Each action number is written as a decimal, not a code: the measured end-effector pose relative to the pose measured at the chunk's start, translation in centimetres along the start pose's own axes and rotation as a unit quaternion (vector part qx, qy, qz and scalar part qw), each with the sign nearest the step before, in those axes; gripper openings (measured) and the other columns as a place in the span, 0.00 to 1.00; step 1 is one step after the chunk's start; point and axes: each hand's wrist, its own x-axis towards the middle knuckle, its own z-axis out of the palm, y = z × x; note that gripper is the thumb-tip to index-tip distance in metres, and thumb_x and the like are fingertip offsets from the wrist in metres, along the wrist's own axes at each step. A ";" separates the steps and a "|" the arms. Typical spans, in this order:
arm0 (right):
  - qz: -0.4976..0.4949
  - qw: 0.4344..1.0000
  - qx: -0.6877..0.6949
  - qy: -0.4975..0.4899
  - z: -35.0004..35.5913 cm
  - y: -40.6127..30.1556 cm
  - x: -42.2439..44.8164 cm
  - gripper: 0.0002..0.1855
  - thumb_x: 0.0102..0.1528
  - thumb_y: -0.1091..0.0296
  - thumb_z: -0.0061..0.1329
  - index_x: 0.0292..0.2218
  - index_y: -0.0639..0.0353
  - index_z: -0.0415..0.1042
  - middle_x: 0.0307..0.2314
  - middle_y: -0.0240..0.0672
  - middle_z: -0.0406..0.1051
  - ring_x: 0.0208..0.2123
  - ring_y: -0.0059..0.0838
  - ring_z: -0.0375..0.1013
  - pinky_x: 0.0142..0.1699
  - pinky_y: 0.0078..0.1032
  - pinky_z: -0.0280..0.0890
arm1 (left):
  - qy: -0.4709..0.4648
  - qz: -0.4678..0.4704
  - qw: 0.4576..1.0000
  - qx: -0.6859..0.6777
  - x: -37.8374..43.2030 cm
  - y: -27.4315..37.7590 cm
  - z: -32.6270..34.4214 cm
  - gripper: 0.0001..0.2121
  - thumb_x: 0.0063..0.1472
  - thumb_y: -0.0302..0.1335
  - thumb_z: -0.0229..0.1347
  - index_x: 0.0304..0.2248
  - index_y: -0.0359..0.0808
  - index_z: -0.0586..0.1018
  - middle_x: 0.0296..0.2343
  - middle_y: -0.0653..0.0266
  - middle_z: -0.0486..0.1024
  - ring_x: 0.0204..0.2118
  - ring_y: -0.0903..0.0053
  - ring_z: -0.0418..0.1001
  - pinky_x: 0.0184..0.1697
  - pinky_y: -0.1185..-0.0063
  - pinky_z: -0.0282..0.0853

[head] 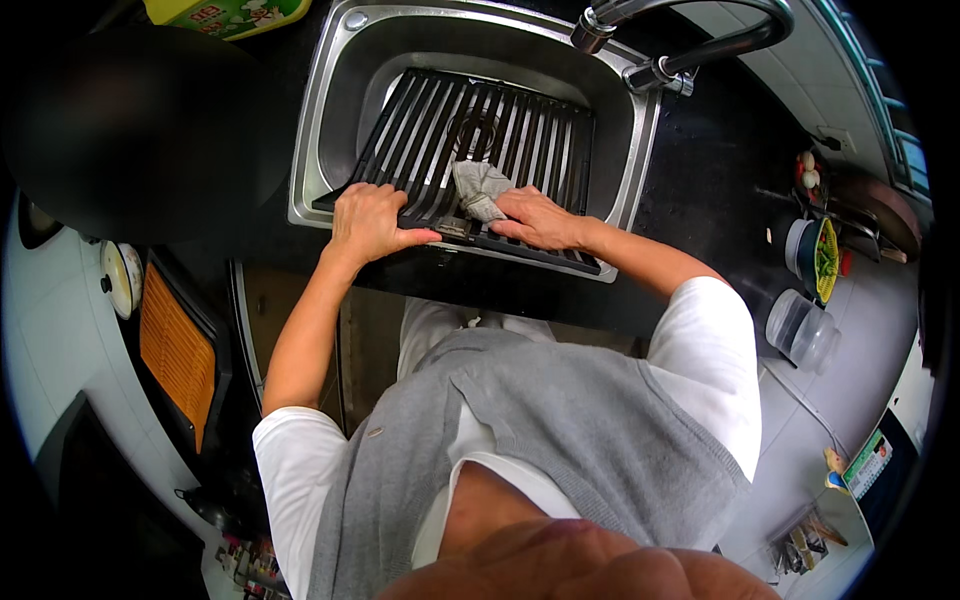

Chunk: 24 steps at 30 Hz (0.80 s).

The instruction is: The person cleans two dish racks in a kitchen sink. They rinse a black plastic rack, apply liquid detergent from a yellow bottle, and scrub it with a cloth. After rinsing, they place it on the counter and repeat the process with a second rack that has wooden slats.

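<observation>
A black slatted rack (pixel 525 142) leans inside the stainless steel sink (pixel 309 161), its near edge resting over the sink's front rim. My left hand (pixel 369 223) grips the rack's near edge at its left part, thumb along the front. In my right hand (pixel 541 219) is a crumpled grey cloth (pixel 478 187), pressed on the slats near the middle of that edge. The sink drain shows between the slats.
A chrome faucet (pixel 720 51) arches over the back right. On the right stand a yellow basket (pixel 827 259) of green vegetables and a clear plastic jar (pixel 802 330). An orange slatted tray (pixel 174 337) and a lidded pot (pixel 120 279) are at the left.
</observation>
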 end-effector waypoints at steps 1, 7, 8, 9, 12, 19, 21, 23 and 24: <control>-0.001 1.000 0.000 0.000 -0.4 0.6 -0.3 0.11 0.48 0.61 0.44 0.25 0.60 0.63 0.22 0.39 0.62 0.30 0.38 0.62 0.35 0.32 0.54 | 0.000 -0.001 1.000 0.000 0.0 0.0 -0.1 0.30 0.33 0.60 0.51 0.13 0.35 0.71 0.13 0.62 0.67 0.19 0.68 0.68 0.27 0.74 0.63; -0.036 0.922 -0.366 0.117 -3.5 12.7 3.2 0.06 0.40 0.65 0.46 0.24 0.52 0.65 0.24 0.33 0.64 0.30 0.35 0.64 0.33 0.34 0.56 | 0.002 0.010 1.000 -0.008 0.1 -0.1 0.0 0.31 0.32 0.61 0.51 0.13 0.35 0.71 0.13 0.64 0.67 0.19 0.69 0.67 0.25 0.75 0.63; 0.064 0.915 -0.391 0.073 -4.9 14.5 4.4 0.06 0.43 0.65 0.43 0.26 0.53 0.66 0.26 0.34 0.65 0.32 0.35 0.64 0.34 0.34 0.57 | 0.000 0.009 1.000 -0.007 0.2 -0.1 0.0 0.31 0.32 0.61 0.51 0.13 0.35 0.71 0.13 0.64 0.67 0.19 0.69 0.67 0.25 0.75 0.63; 0.105 0.906 -0.398 0.093 -5.7 17.6 4.7 0.08 0.45 0.66 0.39 0.29 0.53 0.67 0.28 0.37 0.66 0.36 0.35 0.64 0.38 0.36 0.57 | -0.008 0.014 1.000 -0.006 0.4 -0.1 0.0 0.31 0.32 0.62 0.51 0.14 0.35 0.72 0.13 0.64 0.67 0.19 0.69 0.67 0.25 0.76 0.62; 0.210 0.903 -0.359 0.109 -6.5 19.4 7.3 0.10 0.47 0.67 0.37 0.32 0.54 0.67 0.31 0.39 0.67 0.40 0.37 0.63 0.43 0.39 0.56 | -0.023 0.009 1.000 0.003 0.4 -0.1 -0.3 0.32 0.31 0.62 0.50 0.14 0.35 0.72 0.13 0.65 0.66 0.19 0.70 0.67 0.24 0.77 0.62; 0.103 0.972 -0.209 0.037 -2.3 6.9 1.5 0.08 0.47 0.64 0.44 0.28 0.56 0.67 0.26 0.39 0.67 0.33 0.38 0.66 0.38 0.35 0.58 | -0.017 -0.005 1.000 0.003 0.0 -0.1 0.0 0.31 0.30 0.61 0.52 0.14 0.36 0.71 0.13 0.66 0.65 0.19 0.70 0.67 0.23 0.77 0.63; 0.051 0.995 -0.083 -0.006 -0.8 2.0 -0.6 0.08 0.48 0.63 0.44 0.28 0.58 0.66 0.25 0.37 0.66 0.33 0.36 0.66 0.38 0.33 0.57 | -0.029 -0.010 1.000 0.004 0.3 0.0 -0.3 0.31 0.30 0.61 0.52 0.14 0.36 0.71 0.14 0.65 0.66 0.19 0.70 0.67 0.23 0.76 0.63; 0.054 0.997 -0.048 -0.006 0.0 1.3 -1.9 0.09 0.48 0.62 0.43 0.30 0.57 0.64 0.28 0.35 0.62 0.35 0.33 0.62 0.38 0.29 0.52 | -0.027 -0.009 1.000 -0.003 0.4 0.1 -0.3 0.30 0.30 0.61 0.52 0.14 0.36 0.71 0.14 0.65 0.66 0.19 0.70 0.67 0.23 0.76 0.63; 0.021 0.995 -0.097 0.008 -0.1 1.7 -1.8 0.10 0.48 0.62 0.43 0.30 0.57 0.64 0.28 0.35 0.62 0.35 0.32 0.62 0.37 0.29 0.52 | -0.022 -0.008 1.000 0.000 0.3 0.2 -0.4 0.30 0.30 0.61 0.52 0.14 0.36 0.71 0.14 0.65 0.66 0.19 0.70 0.67 0.23 0.76 0.63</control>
